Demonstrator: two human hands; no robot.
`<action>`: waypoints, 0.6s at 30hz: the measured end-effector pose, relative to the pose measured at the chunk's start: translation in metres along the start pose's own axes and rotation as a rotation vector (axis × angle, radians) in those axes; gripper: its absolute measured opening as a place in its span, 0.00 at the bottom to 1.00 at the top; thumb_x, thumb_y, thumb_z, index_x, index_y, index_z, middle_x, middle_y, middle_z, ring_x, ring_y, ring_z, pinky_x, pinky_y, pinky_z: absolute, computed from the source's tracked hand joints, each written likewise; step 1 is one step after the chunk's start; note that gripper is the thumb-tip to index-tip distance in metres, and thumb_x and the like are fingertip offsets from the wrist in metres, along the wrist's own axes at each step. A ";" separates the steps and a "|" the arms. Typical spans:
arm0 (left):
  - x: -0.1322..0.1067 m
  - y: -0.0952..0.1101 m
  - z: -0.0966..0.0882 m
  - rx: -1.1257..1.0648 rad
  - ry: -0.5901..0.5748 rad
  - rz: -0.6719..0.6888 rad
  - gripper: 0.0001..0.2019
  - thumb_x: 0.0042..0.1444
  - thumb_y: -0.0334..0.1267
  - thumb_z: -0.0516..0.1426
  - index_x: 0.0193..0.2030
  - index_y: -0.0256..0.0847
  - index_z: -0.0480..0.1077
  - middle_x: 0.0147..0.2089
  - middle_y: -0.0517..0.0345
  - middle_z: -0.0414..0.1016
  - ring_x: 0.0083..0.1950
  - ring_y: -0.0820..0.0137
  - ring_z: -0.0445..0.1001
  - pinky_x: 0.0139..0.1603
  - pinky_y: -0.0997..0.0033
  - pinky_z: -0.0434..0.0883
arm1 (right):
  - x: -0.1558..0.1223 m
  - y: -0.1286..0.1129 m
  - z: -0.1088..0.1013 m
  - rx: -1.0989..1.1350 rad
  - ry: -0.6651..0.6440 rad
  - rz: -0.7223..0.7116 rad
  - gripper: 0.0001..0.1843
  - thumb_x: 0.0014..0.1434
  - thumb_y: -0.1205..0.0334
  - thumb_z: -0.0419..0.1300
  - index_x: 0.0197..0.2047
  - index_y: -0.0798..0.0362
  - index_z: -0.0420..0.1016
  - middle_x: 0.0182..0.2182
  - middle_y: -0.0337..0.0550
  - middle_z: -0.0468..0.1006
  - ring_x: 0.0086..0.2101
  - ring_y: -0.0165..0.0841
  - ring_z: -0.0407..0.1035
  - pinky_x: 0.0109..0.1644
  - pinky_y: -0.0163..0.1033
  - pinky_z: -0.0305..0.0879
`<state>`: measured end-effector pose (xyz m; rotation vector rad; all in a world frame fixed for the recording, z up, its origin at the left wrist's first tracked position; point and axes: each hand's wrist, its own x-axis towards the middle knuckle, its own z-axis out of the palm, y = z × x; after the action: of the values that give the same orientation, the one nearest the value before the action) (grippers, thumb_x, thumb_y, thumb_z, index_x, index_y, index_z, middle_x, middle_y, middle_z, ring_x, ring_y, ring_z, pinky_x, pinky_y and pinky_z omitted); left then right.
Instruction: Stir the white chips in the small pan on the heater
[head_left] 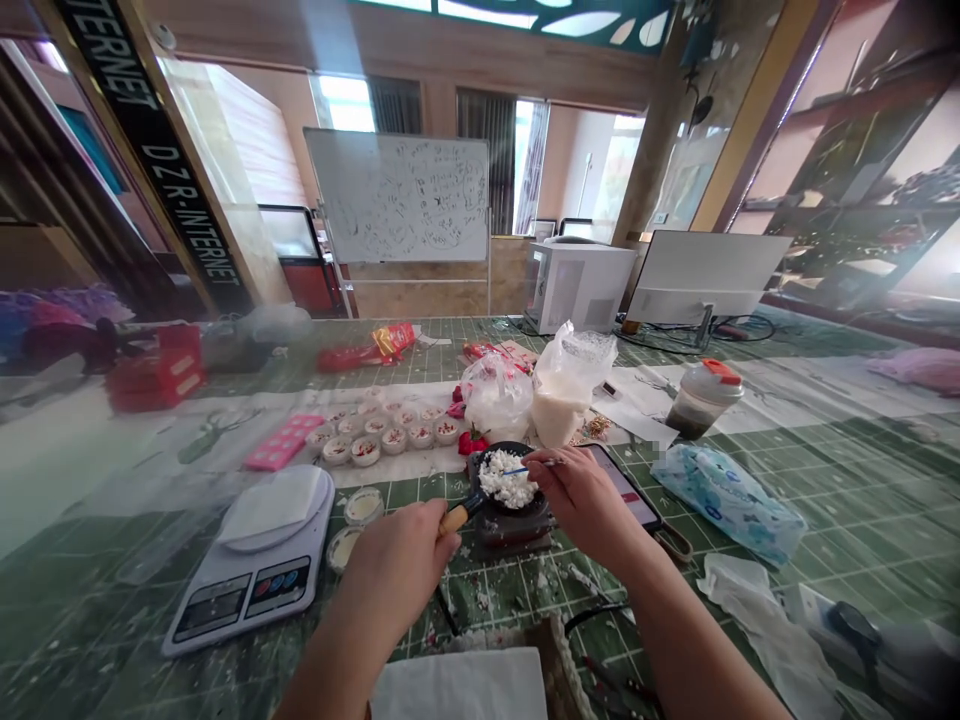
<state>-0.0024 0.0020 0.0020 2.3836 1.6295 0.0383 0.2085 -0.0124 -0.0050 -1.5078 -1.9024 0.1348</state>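
My left hand (409, 550) is closed round the wooden handle (453, 519) of a small black frying pan (474, 497). The pan rests on a small dark hot plate (514, 532) and is filled with white chunks (501, 478) that look like wax. My right hand (574, 485) pinches a thin stirring stick (516, 471), whose bluish tip reaches into the white chunks. Just right of the pan, partly behind my right hand, lies a tablet or phone (626, 490).
A white kitchen scale (281, 580) stands at left, beside small cups (364, 505). Several filled cups (366, 450) and a pink mould (285, 442) lie behind. Plastic bags (559, 400) stand beyond the pan. At right are a lidded cup (703, 400) and a tissue pack (727, 505).
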 end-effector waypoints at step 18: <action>0.000 0.008 0.005 0.063 0.034 0.013 0.10 0.54 0.44 0.49 0.32 0.41 0.66 0.34 0.54 0.75 0.36 0.65 0.73 0.27 0.74 0.57 | -0.001 0.006 0.014 -0.078 0.009 -0.001 0.16 0.62 0.58 0.45 0.40 0.51 0.73 0.32 0.43 0.78 0.36 0.35 0.68 0.44 0.41 0.55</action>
<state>0.0060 -0.0024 -0.0014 2.4532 1.6541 0.0302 0.2056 -0.0064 -0.0186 -1.5558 -1.9213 0.0534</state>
